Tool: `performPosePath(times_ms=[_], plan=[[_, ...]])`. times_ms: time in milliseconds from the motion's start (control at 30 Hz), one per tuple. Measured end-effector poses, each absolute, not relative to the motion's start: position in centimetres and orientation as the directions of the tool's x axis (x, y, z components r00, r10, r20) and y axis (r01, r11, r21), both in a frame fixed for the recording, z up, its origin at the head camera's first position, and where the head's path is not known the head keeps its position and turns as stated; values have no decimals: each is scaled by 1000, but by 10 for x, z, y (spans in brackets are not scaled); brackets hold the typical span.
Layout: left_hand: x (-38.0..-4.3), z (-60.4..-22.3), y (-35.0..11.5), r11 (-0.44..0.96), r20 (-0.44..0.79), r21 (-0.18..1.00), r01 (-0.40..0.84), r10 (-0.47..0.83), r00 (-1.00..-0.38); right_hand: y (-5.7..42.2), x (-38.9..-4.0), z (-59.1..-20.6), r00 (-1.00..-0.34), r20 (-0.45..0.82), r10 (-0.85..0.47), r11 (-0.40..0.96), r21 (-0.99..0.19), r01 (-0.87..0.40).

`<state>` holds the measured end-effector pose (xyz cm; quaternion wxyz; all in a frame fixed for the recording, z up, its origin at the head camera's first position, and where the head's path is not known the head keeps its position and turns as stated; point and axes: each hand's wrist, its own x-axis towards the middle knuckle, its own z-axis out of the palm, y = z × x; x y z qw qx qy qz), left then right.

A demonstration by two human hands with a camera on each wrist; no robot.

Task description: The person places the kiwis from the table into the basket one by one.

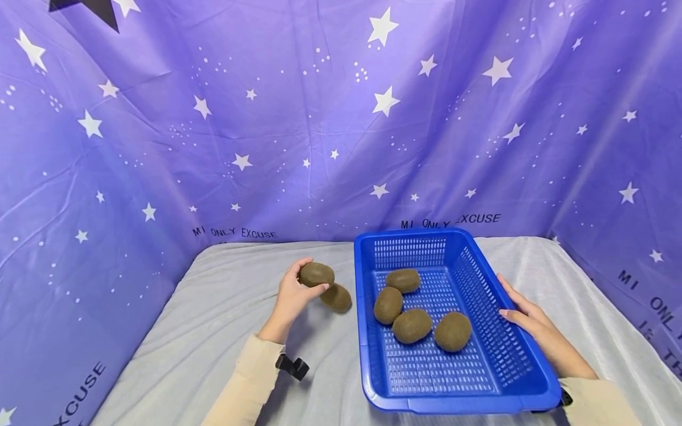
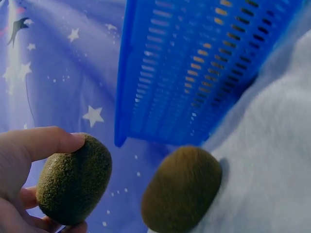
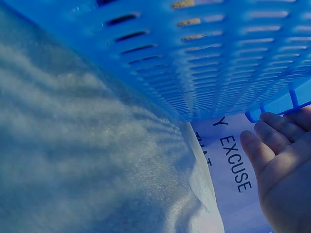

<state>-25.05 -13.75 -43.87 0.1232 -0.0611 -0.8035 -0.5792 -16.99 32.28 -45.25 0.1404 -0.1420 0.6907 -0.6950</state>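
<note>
My left hand (image 1: 292, 300) pinches a brown fuzzy kiwi (image 1: 317, 274) between thumb and fingers, raised left of the basket. Another kiwi (image 1: 337, 299) lies on the cloth just beneath and beside it; in the left wrist view this second kiwi (image 2: 182, 189) is separate from the held one (image 2: 75, 182). A blue slotted plastic basket (image 1: 364, 349) stands to the right, with several kiwis (image 1: 412, 326) on its floor. My right hand (image 1: 543, 331) holds the basket's right rim, thumb over the edge. From below, the right wrist view shows its fingers (image 3: 272, 136) under the rim.
A pale grey cloth (image 1: 213, 307) covers the table. Purple curtains (image 1: 319, 118) printed with stars and lettering hang behind it and along both sides. Black camera straps (image 1: 292, 365) circle the wrists.
</note>
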Motion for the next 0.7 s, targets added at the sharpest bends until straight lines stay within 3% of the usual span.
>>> performPosePath(times_ms=[267, 700], plan=[[-246, -427, -125, 330, 279, 908, 260, -13, -960, 322, -170, -453, -922, 22, -387, 24, -999, -34], [-229, -415, -97, 300, 346, 881, 367, 122, -930, 322, -168, -452, -928, -35, -372, 8, -999, 34]])
